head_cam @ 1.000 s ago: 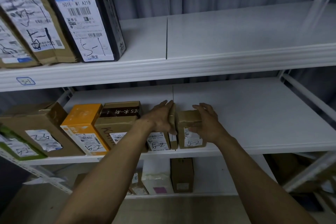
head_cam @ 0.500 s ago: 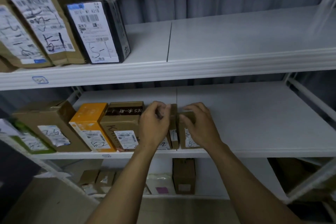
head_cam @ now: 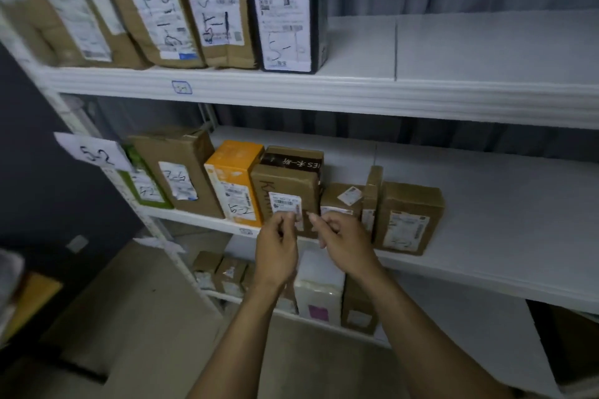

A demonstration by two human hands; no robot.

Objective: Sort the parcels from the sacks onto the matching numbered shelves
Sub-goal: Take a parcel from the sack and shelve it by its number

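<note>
Our left hand (head_cam: 277,249) and right hand (head_cam: 345,244) hover loosely curled, empty, before the white middle shelf (head_cam: 486,220); the small brown cardboard parcel (head_cam: 410,217) stands upright just beyond, rightward, nearer our right hand.

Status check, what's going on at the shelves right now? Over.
Left hand, right hand: loosely curled, empty. Small brown parcel upright, right end of middle shelf row. Nothing blocking it.

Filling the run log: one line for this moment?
stage: hands before middle shelf | left hand: loosely curled, empty | right hand: loosely curled, empty | small brown box: upright, right end of row
</note>
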